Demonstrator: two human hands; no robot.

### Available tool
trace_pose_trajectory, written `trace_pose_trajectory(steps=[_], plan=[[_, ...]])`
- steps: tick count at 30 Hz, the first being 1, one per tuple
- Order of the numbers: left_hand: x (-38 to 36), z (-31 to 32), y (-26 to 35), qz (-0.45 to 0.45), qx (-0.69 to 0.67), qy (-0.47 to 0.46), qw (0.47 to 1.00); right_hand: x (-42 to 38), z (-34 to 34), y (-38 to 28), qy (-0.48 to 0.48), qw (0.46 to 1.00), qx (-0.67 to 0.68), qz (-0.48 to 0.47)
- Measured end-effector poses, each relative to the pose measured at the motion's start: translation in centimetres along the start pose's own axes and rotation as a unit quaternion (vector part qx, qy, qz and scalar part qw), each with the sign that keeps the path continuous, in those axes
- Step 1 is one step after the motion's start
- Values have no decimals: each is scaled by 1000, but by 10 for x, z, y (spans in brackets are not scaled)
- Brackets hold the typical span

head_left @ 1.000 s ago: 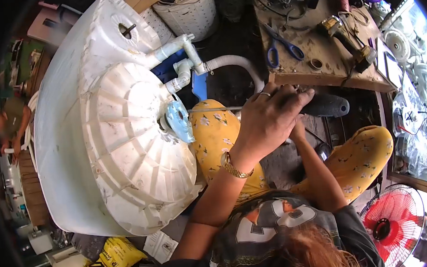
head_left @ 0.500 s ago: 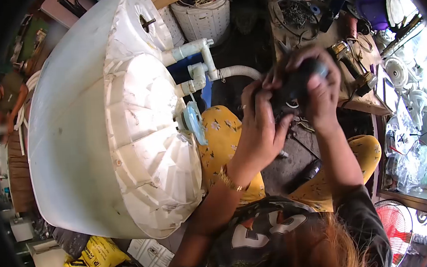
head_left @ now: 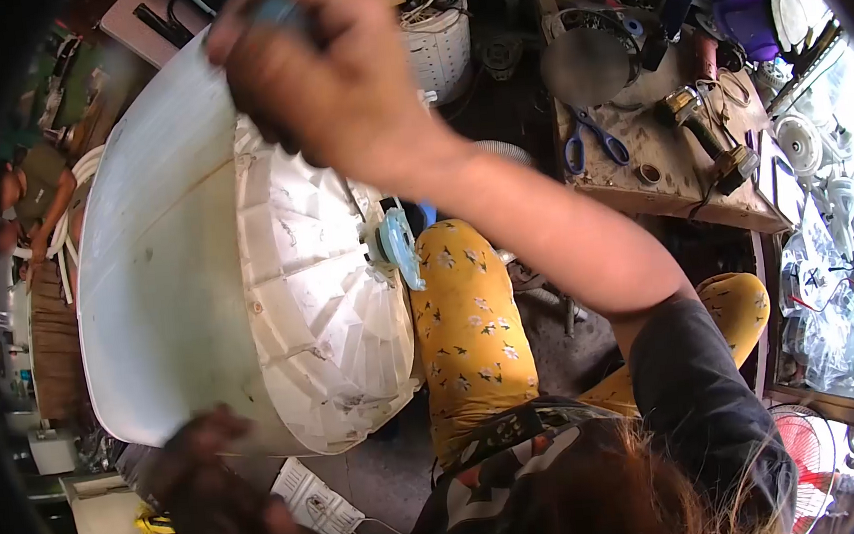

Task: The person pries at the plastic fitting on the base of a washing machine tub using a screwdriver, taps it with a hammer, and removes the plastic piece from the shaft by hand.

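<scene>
A large white plastic tub [head_left: 172, 277] with a ribbed base [head_left: 320, 306] lies on its side at the left. Above its upper part, my right hand [head_left: 332, 84] is closed round a dark object with a bluish top [head_left: 279, 13], blurred and mostly covered by the fingers. My left hand [head_left: 218, 484] is at the tub's lower edge, dark and smeared by motion; its exact grip is unclear. A pale blue round part [head_left: 400, 246] sticks out from the middle of the ribbed base, beside a knee in yellow flowered cloth.
A wooden bench [head_left: 630, 166] at the right holds blue-handled scissors [head_left: 595, 141], a yellow and black power tool [head_left: 708, 134] and a brown ring [head_left: 648, 174]. A perforated white drum [head_left: 438, 50] stands behind. Another person [head_left: 40, 197] is at the far left; a red fan [head_left: 802, 448] stands lower right.
My hands have parted: the right moved up and left over the tub with the dark object, the left down to the tub's lower edge. The bench scissors now show.
</scene>
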State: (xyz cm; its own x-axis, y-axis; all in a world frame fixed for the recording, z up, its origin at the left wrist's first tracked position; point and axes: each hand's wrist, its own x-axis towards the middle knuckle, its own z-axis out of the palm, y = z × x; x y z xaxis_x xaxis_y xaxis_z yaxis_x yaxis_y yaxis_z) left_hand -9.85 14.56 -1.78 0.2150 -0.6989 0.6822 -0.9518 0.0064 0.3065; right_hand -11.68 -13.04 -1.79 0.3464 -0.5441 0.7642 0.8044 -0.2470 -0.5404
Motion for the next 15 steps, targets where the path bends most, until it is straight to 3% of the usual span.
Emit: trace_pose_trajectory(steps=[2, 5, 7, 8, 10, 11, 13, 14, 15], plan=[[30, -14, -4, 30, 127, -68, 989, -9, 8, 13, -39, 998, -48, 7], [71, -29, -36, 70, 150, -196, 967, -17, 12, 16, -88, 994, -27, 50], [105, -21, -57, 7, 122, -269, 955, -15, 15, 18, -86, 995, -48, 9], [122, -16, -68, -22, 109, -306, 946, -15, 17, 18, -99, 994, -7, 47], [126, 5, -125, -33, 29, -252, 967, -20, 24, 31, -102, 988, 14, 112], [143, 18, -126, 27, 11, -285, 958, -27, 20, 32, -99, 991, -41, 83], [169, 46, -122, 144, -25, -348, 926, -48, 1, 21, -124, 979, -49, 154], [170, 53, -119, 168, -2, -363, 916, -59, -12, 14, -138, 970, -53, 191], [171, 59, -117, 193, 22, -379, 905, -72, -23, 11, -158, 972, -79, 156]])
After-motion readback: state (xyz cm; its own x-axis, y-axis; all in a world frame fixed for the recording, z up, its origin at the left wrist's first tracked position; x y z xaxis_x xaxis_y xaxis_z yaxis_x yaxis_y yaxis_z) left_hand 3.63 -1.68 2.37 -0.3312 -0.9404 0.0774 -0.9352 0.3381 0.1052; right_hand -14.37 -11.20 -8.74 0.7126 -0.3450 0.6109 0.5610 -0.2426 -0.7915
